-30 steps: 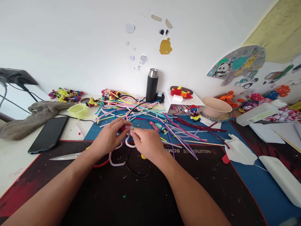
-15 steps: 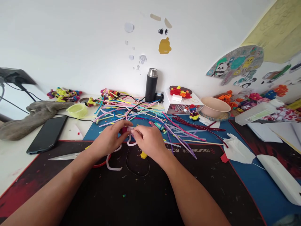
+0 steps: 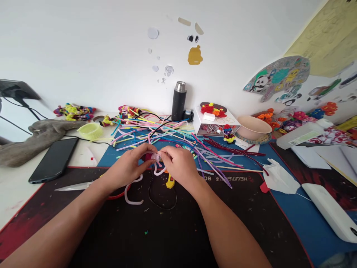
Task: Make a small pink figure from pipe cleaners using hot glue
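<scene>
A white wall [image 3: 97, 44] stands behind the worktop [image 3: 13, 197]. Near the black mat's [image 3: 167, 242] far edge, my left grip [image 3: 128, 163] and right grip [image 3: 180, 163] both pinch the lilac pipe cleaner [image 3: 156, 159]; a yellow tool [image 3: 170, 182] lies nearby.

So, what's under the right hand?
A yellow plastic tool handle pokes out under the right hand, on the black mat; the hand covers the rest, so which tool is unclear.
</scene>
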{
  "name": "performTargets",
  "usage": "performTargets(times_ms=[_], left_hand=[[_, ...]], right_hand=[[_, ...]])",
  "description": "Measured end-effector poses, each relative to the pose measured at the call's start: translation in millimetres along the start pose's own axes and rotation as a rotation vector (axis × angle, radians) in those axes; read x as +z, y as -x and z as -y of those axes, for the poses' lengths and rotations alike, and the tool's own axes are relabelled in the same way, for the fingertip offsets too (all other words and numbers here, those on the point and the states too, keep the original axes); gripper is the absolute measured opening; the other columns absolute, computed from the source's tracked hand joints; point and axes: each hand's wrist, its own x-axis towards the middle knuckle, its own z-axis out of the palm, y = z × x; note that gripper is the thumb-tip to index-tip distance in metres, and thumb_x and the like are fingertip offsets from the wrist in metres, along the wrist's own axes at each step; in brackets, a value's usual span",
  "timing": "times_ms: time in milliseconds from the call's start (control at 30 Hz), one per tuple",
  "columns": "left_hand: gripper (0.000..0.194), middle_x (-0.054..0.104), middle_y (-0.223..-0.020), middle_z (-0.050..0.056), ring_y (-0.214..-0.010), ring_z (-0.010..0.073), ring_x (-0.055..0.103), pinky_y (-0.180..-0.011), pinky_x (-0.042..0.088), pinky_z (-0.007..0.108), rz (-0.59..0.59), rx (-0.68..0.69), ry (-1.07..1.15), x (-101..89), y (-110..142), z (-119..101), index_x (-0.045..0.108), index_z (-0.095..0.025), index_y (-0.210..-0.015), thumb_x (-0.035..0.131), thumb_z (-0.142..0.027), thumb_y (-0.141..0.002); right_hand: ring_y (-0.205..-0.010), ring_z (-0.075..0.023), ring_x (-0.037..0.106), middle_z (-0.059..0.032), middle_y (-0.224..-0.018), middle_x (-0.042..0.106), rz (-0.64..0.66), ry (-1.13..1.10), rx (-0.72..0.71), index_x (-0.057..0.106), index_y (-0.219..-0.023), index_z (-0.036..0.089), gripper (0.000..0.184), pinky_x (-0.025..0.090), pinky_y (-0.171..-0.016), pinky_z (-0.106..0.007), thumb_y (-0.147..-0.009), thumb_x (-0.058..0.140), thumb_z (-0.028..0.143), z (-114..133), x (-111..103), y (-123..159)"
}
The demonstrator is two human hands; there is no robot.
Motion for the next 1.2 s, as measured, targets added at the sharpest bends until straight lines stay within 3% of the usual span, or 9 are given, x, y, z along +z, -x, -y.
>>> performTargets(times_ms=[333, 433, 667, 867, 1100, 1200], left_hand=[[0.022, 0.072, -0.122, 0.007, -0.114, 0.0258, 0.071, -0.096, 0.057, 0.04, -0.004, -0.025, 0.233, 2.6, 2.1, -5.2, 0.06, -0.026, -0.117, 0.066, -0.034, -0.098], [0.024, 0.071, -0.117, 0.006, -0.111, 0.0253, 0.071, -0.094, 0.06, 0.04, -0.02, -0.047, 0.338, 4.3, 3.8, -6.3, 0.058, -0.026, -0.116, 0.07, -0.034, -0.096], [0.021, 0.067, -0.102, 0.002, -0.088, 0.0191, 0.07, -0.077, 0.063, 0.033, -0.088, -0.014, 0.418, 7.6, 6.0, -14.7, 0.061, -0.025, -0.11, 0.074, -0.032, -0.097], [0.02, 0.07, -0.104, 0.004, -0.095, 0.0207, 0.071, -0.085, 0.061, 0.032, -0.241, 0.136, 0.321, 9.4, 8.6, -19.8, 0.066, -0.025, -0.11, 0.079, -0.028, -0.095], [0.022, 0.073, -0.108, 0.005, -0.104, 0.0228, 0.073, -0.092, 0.061, 0.034, -0.342, 0.174, 0.384, 13.7, 11.2, -21.4, 0.068, -0.025, -0.111, 0.082, -0.026, -0.094], [0.023, 0.073, -0.105, 0.005, -0.102, 0.022, 0.073, -0.091, 0.062, 0.033, -0.393, 0.146, 0.473, 16.7, 10.1, -25.3, 0.068, -0.024, -0.106, 0.085, -0.029, -0.092]], right_hand=[[-0.071, -0.0178, 0.068, -0.0002, -0.079, 0.08, -0.019, -0.045, 0.024, 0.082, -0.099, 0.026, 0.019, 0.04, -0.072, -0.03, -0.106, 0.065, 0.03, 1.3, -3.8, -1.0], [-0.07, -0.0173, 0.067, 0.0004, -0.078, 0.079, -0.021, -0.11, 0.054, 0.083, -0.099, 0.025, 0.018, 0.041, -0.072, -0.029, -0.104, 0.066, 0.03, 2.3, -6.1, -1.7], [-0.078, -0.018, 0.07, -0.0007, -0.083, 0.079, 0.004, -0.447, 0.139, 0.079, -0.093, 0.023, 0.018, 0.047, -0.071, -0.027, -0.102, 0.067, 0.033, -2.8, -5.0, -3.6], [-0.072, -0.0168, 0.066, -0.0008, -0.079, 0.074, 0.042, -0.861, 0.222, 0.074, -0.089, 0.021, 0.025, 0.048, -0.064, -0.026, -0.092, 0.075, 0.045, -8.3, 1.8, -8.0], [-0.046, -0.0078, 0.038, 0.0093, -0.055, 0.049, 0.146, -1.266, 0.395, 0.062, -0.078, 0.022, 0.048, 0.03, -0.046, -0.022, -0.076, 0.091, 0.059, 2.2, 1.4, -6.0], [-0.042, -0.0059, 0.029, 0.0118, -0.051, 0.041, 0.22, -1.402, 0.399, 0.057, -0.076, 0.022, 0.053, 0.02, -0.043, -0.023, -0.072, 0.094, 0.06, 3.8, 3.2, -5.4]])
